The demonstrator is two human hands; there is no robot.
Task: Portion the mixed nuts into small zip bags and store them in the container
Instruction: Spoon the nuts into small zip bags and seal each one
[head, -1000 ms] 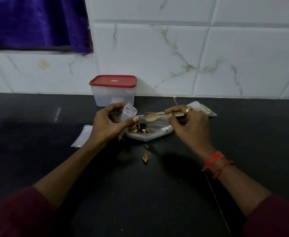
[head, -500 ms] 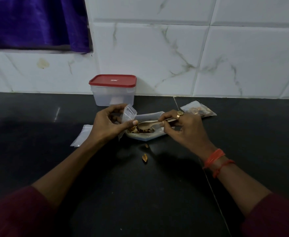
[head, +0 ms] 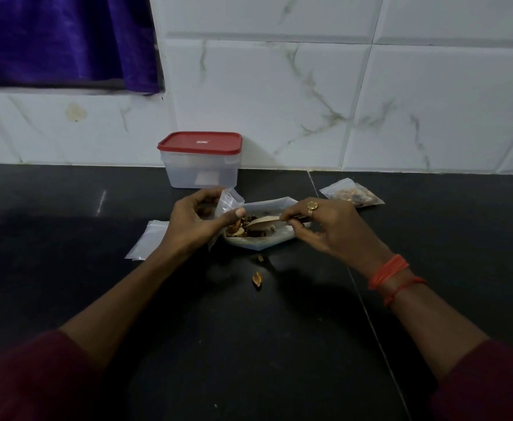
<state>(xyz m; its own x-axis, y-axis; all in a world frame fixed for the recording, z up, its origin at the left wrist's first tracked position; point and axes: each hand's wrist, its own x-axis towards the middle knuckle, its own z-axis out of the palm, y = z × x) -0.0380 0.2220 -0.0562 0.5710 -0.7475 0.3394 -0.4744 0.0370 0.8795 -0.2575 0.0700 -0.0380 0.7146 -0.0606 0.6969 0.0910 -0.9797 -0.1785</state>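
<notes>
Head view: left grip pinches the mouth of a small zip bag, held just beside the open pouch of mixed nuts on the table. The right grip is closed on a spoon, its bowl among the nuts. The bag film looks light, limp and slippery, so it is best held at the stiffer zip edge.

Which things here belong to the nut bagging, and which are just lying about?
Job: small zip bag in left hand, spoon in right hand, open bag of mixed nuts, filled zip bag, empty bags, red-lidded container.
Lying about: purple curtain, spilled nut bits.
</notes>
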